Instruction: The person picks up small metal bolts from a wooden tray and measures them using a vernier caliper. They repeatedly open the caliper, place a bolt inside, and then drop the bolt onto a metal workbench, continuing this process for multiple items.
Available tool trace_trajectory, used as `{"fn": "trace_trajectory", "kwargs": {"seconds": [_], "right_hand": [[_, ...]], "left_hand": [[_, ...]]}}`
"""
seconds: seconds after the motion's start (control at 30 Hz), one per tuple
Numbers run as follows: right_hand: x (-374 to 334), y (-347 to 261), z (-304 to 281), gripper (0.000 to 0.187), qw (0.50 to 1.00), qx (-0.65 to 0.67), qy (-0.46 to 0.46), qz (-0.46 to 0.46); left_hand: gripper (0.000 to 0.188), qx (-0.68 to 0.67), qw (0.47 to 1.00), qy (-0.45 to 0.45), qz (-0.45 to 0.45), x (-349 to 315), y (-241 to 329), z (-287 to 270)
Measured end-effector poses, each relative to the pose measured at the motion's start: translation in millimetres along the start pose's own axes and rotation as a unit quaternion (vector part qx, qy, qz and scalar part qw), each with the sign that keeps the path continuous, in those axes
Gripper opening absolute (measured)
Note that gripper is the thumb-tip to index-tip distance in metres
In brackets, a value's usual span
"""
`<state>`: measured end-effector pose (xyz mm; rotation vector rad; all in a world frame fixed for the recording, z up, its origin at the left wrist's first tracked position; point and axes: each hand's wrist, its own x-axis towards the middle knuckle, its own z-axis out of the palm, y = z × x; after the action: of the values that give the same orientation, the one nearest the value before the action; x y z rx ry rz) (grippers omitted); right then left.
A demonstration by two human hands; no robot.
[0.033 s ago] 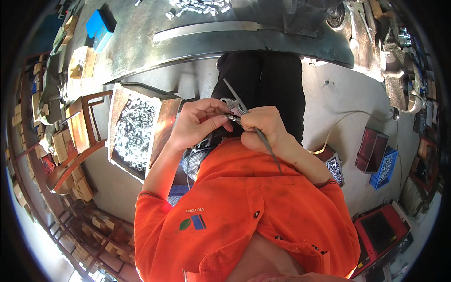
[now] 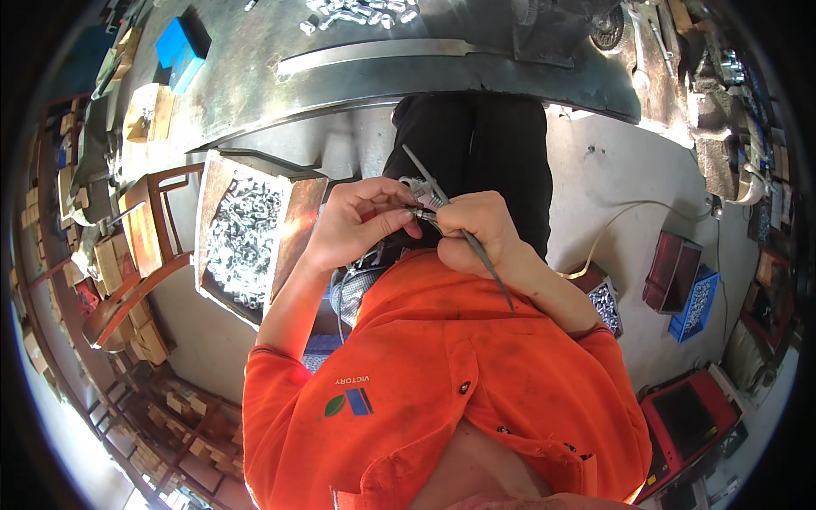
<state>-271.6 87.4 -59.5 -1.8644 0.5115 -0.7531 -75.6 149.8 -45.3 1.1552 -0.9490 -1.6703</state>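
Our left hand narrowly pinches a metal fitting, our right hand curls tightly round a file, and this filing step (we judge) next needs steadiness.

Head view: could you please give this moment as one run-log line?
left hand: pinches metal part | right hand: grips rod | crate: at left, holds metal pieces
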Motion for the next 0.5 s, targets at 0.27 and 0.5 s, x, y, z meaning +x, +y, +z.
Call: {"fn": "trace_trajectory", "kwargs": {"seconds": [0.27, 0.5], "right_hand": [[0, -2, -5, 0.019, 0.999, 0.018, -0.026, 0.005], [-1, 2, 0, 0.019, 0.992, -0.1, 0.007, -0.081]], "left_hand": [[0.016, 0.029, 0.999, -0.022, -0.021, 1, 10, 3], [0.017, 0.006, 0.997, 0.0, -0.072, 3, -3, 3]]}}
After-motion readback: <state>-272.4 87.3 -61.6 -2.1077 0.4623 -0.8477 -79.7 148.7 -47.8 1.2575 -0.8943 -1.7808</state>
